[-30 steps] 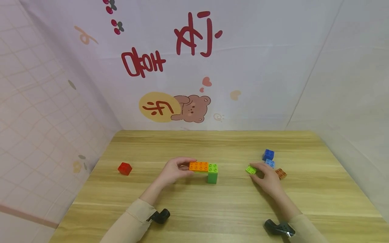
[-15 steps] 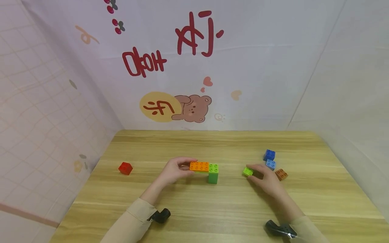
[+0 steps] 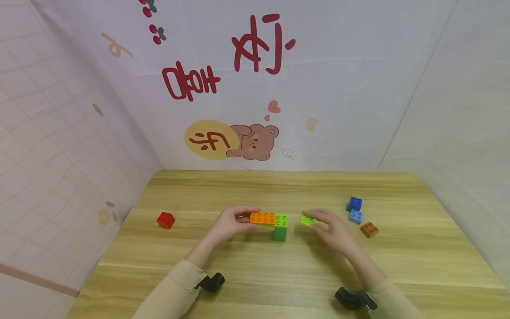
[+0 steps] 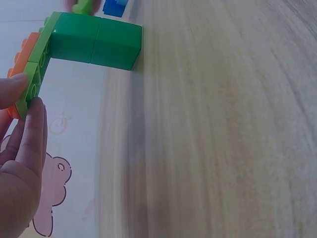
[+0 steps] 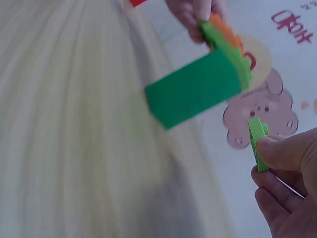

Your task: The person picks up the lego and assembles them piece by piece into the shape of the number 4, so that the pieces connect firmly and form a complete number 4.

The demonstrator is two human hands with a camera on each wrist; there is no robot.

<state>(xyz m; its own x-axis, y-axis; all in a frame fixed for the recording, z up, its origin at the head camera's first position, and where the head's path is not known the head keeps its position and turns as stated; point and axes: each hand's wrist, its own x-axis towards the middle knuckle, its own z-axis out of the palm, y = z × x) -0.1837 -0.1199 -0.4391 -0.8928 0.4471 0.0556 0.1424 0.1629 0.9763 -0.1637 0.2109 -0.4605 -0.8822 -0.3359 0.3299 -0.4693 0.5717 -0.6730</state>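
Note:
A small building-brick structure stands on the table: stacked dark green bricks (image 4: 94, 40) carry a long light green brick (image 4: 33, 79) that juts out to the left. On top of that overhang lies an orange brick (image 3: 262, 218). My left hand (image 3: 231, 225) pinches the free left end of the overhang, thumb on the orange and fingertips under the light green. Just right of the structure, apart from it, my right hand (image 3: 334, 231) pinches a thin lime green square brick (image 5: 258, 145) between thumb and fingers, raised off the table.
To the right on the wooden table (image 3: 255, 283) lie a dark blue brick (image 3: 354, 204), a light blue brick (image 3: 356, 216) and a brown brick (image 3: 369, 229). A red brick (image 3: 165, 220) sits at the left. A printed cloth (image 3: 338, 88) hangs behind the table.
My right hand has lifted the lime green brick and carried it left, close to the structure, away from the blue and brown bricks. The left hand keeps its hold in place.

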